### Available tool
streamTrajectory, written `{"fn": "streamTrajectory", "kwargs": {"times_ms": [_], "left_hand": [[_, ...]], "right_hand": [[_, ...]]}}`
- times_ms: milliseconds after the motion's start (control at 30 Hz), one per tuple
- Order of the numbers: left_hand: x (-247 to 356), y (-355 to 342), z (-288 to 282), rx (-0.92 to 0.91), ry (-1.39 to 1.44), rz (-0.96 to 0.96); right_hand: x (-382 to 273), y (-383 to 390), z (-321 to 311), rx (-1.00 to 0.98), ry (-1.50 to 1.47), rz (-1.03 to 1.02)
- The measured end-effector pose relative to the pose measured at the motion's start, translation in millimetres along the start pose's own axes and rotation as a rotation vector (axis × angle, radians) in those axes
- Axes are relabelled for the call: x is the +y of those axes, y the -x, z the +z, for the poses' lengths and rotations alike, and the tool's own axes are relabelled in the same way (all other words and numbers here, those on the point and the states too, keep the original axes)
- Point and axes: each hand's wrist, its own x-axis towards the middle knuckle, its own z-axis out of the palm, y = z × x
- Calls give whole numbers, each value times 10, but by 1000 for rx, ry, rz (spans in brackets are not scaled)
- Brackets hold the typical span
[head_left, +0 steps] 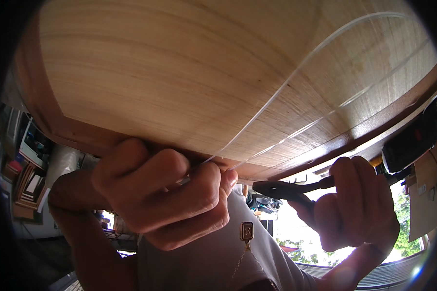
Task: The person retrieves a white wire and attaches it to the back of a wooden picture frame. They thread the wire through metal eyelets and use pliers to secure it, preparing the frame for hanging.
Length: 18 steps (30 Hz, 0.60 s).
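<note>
A light wooden panel (155, 72) with a darker wooden border (90, 132) fills the upper part of the view. Across its face runs a thin clear line (280, 93), looping at the upper right; its strands come together at the panel's near edge. There my left hand (170, 194) is curled, thumb and fingers closed on the line's lower end; the exact grip is partly hidden. To the right, my right hand (357, 208) is wrapped around the handles of dark pliers (272, 189). Their jaws point left, close to the panel's edge and a short way from my left thumb.
Shelves with stacked flat items (31, 186) stand at the far left. A black object (412, 145) and a brown cardboard sheet (425, 194) are at the right. A pendant on a chain (246, 232) hangs before my light shirt (189, 264). Bright windows lie behind.
</note>
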Motion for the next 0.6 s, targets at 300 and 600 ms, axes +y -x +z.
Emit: {"fn": "streamTrajectory", "kwargs": {"times_ms": [300,600], "left_hand": [[46,-92,-97,-139,-3,-69],[65,-170,-15,-85,204,-151]], "right_hand": [[-92,55,25,70,-4,98],[-327,507,280,311,19,469]]}}
